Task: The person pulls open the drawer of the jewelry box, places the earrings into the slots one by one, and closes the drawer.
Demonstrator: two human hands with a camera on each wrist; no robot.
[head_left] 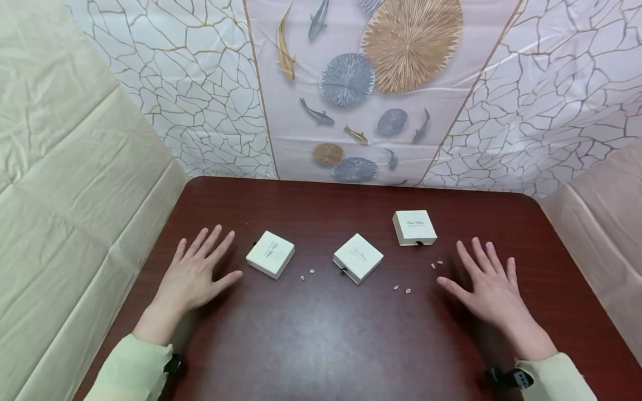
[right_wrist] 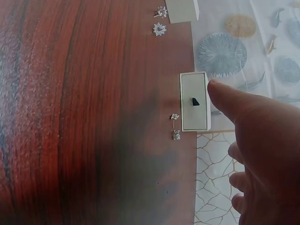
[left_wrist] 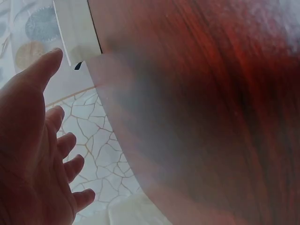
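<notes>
My left hand [head_left: 193,278], fingers spread and holding nothing, is over the left side of the table. Just right of its thumb lies a small white box [head_left: 270,254] with printed script and a black pull tab. A second such box [head_left: 358,258] sits mid-table, turned at an angle. The third box [head_left: 414,227] stands farther back to the right; its tabbed drawer front [right_wrist: 193,112] shows in the right wrist view. Spread out and bare, my right hand [head_left: 489,287] is at the right. Near its thumb lies a pair of sparkling stud earrings [right_wrist: 176,134].
Another earring pair [head_left: 402,289] lies front-right of the middle box, and a further pair [head_left: 307,274] between the left and middle boxes. The dark red wooden table [head_left: 311,345] ends at a patterned curtain [head_left: 215,100]. Beige cloth [head_left: 75,223] hangs along the left side.
</notes>
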